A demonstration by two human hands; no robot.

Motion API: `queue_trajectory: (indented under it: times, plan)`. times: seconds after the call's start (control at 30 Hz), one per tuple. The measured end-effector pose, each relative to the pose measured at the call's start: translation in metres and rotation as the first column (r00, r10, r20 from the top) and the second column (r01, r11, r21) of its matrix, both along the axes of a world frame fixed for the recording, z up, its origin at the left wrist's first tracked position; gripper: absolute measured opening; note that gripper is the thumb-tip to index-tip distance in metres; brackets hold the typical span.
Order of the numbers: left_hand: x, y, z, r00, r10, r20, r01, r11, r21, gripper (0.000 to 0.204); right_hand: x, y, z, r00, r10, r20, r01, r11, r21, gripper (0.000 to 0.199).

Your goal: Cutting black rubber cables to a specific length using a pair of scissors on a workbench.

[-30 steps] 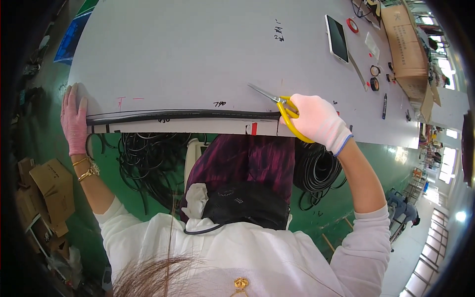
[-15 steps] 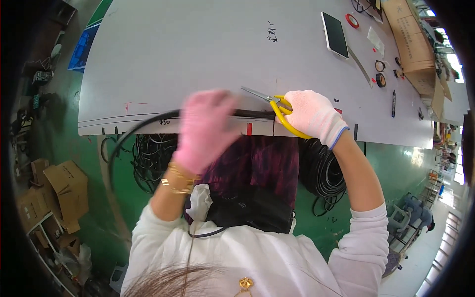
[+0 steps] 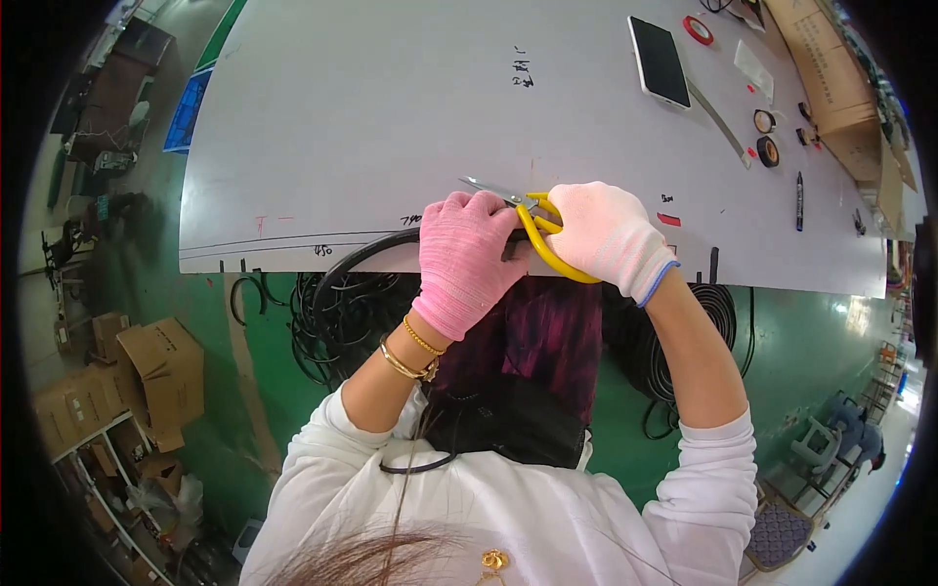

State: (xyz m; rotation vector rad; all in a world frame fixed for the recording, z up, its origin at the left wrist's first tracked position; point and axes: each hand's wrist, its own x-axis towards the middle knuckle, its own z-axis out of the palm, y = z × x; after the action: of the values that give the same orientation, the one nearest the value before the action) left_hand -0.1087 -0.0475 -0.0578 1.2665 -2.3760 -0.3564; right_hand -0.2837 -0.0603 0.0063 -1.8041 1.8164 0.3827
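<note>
My left hand (image 3: 465, 259), in a pink knit glove, is closed around a black cable (image 3: 369, 256) at the front edge of the grey table. From that hand the cable curves left and drops over the edge. My right hand (image 3: 604, 234), in a pale glove with a blue cuff, grips scissors with yellow handles (image 3: 543, 252). Their metal blades (image 3: 493, 188) point left, just beyond my left fingers, resting over the tabletop. The two hands nearly touch. Whether my right fingers also hold the cable's end is hidden.
A phone (image 3: 659, 62), red tape (image 3: 698, 30), black tape rolls (image 3: 768, 151), a steel ruler (image 3: 718, 122) and a marker (image 3: 799, 202) lie on the right of the table (image 3: 342, 127). Black cable coils (image 3: 692, 337) lie below its edge. Cardboard boxes (image 3: 161, 376) stand at left.
My left hand, blurred before, has moved right along the cable, close to my right hand. The cable's loop on the left has drawn in. The scissors stay in my right hand.
</note>
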Motion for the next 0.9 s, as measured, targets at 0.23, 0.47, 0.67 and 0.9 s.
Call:
queue_trajectory:
  times: [0.23, 0.47, 0.67, 0.9]
  plan:
    - [-0.002, -0.007, 0.002, 0.995, -0.089, 0.048, 0.09, 0.995, -0.032, 0.021, -0.024, 0.026, -0.018, 0.944, 0.041, 0.326, 0.053, 0.96, -0.275, 0.029]
    - [0.015, 0.0, 0.047, 0.995, -0.094, -0.04, 0.102, 0.904, 0.414, 0.022, -0.01, 0.084, -0.004, 0.494, -0.049, 0.868, 0.632, 0.706, -0.32, 0.032]
    - [0.022, 0.006, 0.066, 0.973, -0.018, -0.229, 0.182, 0.667, 0.722, 0.013, 0.024, 0.202, -0.014, 0.109, -0.395, 0.912, 0.56, 0.783, 0.272, 0.045]
    - [0.014, 0.019, 0.08, 0.978, -0.087, -0.189, 0.204, 0.575, 0.792, 0.012, 0.059, 0.218, -0.055, -0.1, -0.486, 0.868, 0.553, 0.698, 0.455, 0.009]
